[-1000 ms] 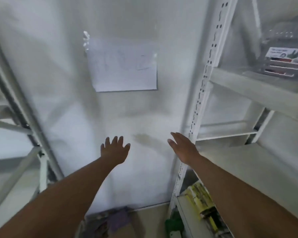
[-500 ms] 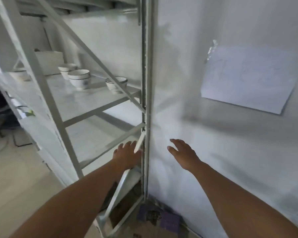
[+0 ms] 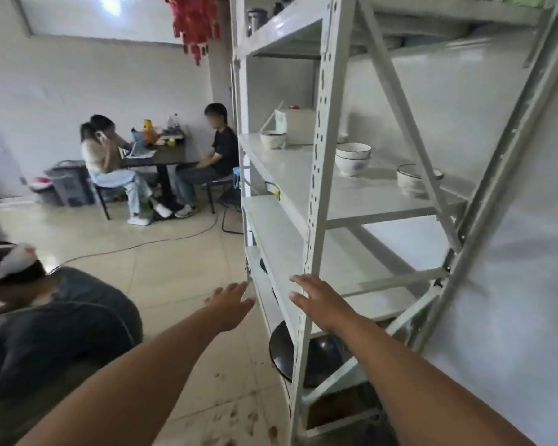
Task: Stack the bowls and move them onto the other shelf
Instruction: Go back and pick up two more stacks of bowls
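White bowls with dark rims stand on a middle board (image 3: 361,201) of a white metal shelf rack: one bowl (image 3: 272,139) at the far end, a stack of two bowls (image 3: 352,158) in the middle, and another bowl (image 3: 411,180) to the right, partly behind a diagonal brace. My left hand (image 3: 231,302) reaches forward with straight fingers over the floor, left of the rack. My right hand (image 3: 319,300) is spread open in front of the rack's near post (image 3: 316,194), level with a lower board. Both hands hold nothing.
A beige box (image 3: 298,125) sits behind the far bowl. A black round pan (image 3: 303,352) lies on the bottom board. Several people sit at a dark table (image 3: 161,156) at the back left. A dark cushioned seat (image 3: 55,323) is at the left; a cable crosses the floor.
The view has swung left from the wall with the paper sheet to the shelf rack and the room. Both hands stay stretched out and open.
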{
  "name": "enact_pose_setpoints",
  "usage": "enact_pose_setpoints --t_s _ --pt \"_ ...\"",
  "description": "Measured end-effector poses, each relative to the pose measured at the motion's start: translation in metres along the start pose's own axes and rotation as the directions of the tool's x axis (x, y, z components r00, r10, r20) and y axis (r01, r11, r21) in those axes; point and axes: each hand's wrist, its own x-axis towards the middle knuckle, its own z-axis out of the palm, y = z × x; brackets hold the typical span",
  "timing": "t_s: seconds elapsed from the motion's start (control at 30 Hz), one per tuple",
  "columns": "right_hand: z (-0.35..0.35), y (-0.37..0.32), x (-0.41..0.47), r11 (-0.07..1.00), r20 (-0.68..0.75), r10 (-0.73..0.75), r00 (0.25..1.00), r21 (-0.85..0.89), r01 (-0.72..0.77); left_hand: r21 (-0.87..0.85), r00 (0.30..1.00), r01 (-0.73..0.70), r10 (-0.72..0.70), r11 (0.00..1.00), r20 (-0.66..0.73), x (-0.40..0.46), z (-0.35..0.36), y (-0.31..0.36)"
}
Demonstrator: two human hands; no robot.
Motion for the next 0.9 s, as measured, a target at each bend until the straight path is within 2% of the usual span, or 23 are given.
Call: enact_pose_setpoints --t_s 0.1,0.47,0.77,0.9 --pt "0.024 -0.035 0.031 0.997 0.021 -0.073 0.997 -0.031 0.073 -0.02 0.998 0.063 -0.064 0.998 -0.028 -0.002 -0.02 -0.049" --pt "0.073 -0.12 0.139 0.995 0.008 -0.086 0.996 -0.053 0.086 -0.04 0.985 0.147 -0.15 0.988 -0.085 0.033 -0.081 -0.188" --pt "0.1 -0.158 0.208 0.993 -0.006 -0.059 0.998 -0.105 0.058 -0.085 0.974 0.186 -0.195 0.979 -0.117 0.081 -0.103 -0.253" --pt "0.108 -0.171 0.257 0.995 -0.009 -0.07 0.998 -0.077 0.069 -0.099 0.967 0.206 -0.218 0.973 -0.129 0.116 -0.115 -0.274"
